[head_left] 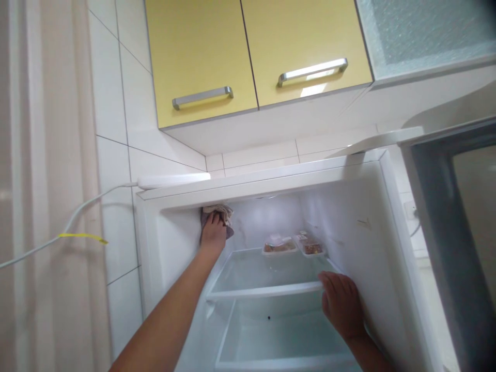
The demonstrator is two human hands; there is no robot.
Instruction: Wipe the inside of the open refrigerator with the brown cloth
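Beige-and-grey cloth [225,210]: crumpled, in the fridge's [271,178] upper left corner.
Left hand [214,231]: grip holding the cloth.
Right hand [343,299]: fingers curled by the fridge's shelf [256,271]; cannot tell whether its grip holds anything.
Shelf: translucent, pale-edged; two food packs [279,247] at the fridge's back.
Yellow cupboards [201,51]: above the fridge; white tiles [116,217] left of it.

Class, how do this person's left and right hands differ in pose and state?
The left hand grips a bunched cloth; the right hand shows no cloth. The left hand is at the upper left inside the fridge, while the right hand is lower, by the upper shelf. Both are bare.
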